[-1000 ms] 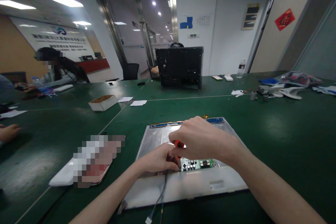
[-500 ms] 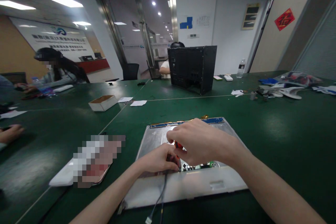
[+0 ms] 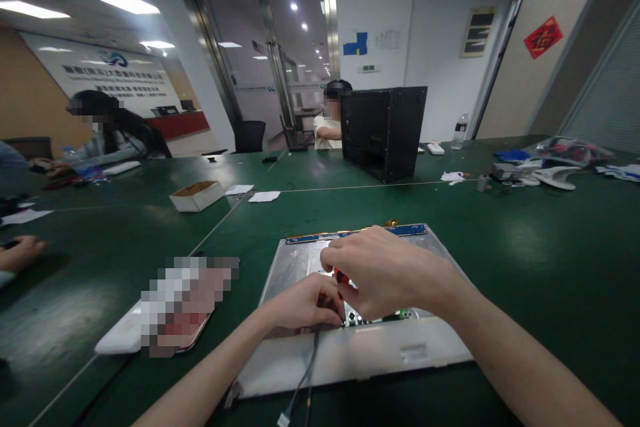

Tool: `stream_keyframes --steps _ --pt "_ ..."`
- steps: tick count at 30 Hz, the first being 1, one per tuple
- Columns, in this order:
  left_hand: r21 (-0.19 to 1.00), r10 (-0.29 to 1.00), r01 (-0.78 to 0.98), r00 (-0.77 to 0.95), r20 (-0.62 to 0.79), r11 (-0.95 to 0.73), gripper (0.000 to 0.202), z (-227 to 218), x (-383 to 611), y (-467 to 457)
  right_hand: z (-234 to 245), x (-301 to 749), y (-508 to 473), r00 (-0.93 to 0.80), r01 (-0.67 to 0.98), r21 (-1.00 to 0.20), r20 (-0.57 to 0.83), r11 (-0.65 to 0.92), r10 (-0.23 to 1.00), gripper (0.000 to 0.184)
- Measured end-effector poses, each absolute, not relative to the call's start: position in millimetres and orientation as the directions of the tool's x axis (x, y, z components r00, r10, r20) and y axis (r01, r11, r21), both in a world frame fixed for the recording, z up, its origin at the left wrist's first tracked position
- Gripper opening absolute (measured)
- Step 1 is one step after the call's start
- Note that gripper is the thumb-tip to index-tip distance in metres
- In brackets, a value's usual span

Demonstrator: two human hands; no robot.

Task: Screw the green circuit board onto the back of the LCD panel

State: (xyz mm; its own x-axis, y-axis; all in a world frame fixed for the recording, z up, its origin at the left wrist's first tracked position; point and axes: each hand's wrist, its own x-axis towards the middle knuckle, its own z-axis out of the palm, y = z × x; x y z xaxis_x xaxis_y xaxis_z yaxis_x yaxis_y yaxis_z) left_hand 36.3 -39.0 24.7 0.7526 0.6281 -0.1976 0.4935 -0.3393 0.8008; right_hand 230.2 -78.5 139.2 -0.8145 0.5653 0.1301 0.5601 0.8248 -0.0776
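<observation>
A flat metal display panel lies in front of me, with a blue circuit strip along its far edge and a green board partly under my hands. My right hand is closed from above around a screwdriver, whose red and black handle shows between the fingers; its tip is hidden. Close beside it on the left, my left hand rests on the panel, fingers curled together low near the board. What those fingers pinch is hidden. A dark cable with a white plug runs from under them over the panel's near edge.
Left of the panel lie a white object and a pinkish phone-like slab, both blurred. Farther off are an open white box, paper slips, and a black computer case. Other people sit around the green table.
The black case across the table has turned and shifted right, showing more of the person behind it. My right hand has shifted very slightly; my left hand stays put.
</observation>
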Motion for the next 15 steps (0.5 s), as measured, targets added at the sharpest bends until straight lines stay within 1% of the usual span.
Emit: stream_keyframes --steps 5,10,15 --pt "0.804 0.639 0.523 0.728 -0.247 -0.285 0.011 26.6 36.3 -41.1 139.3 227.6 -77.8 -0.808 0.57 -0.052 0.149 0.82 0.571 0.007" --pt "0.809 0.661 0.543 0.695 -0.283 -0.224 0.015 30.1 37.7 -43.3 140.5 228.1 -78.4 -0.788 0.593 -0.01 0.196 0.805 0.583 0.017" --pt "0.793 0.637 0.528 0.732 -0.242 -0.305 0.01 29.0 37.6 -41.4 140.4 229.9 -79.9 -0.804 0.575 -0.057 0.147 0.816 0.576 0.014"
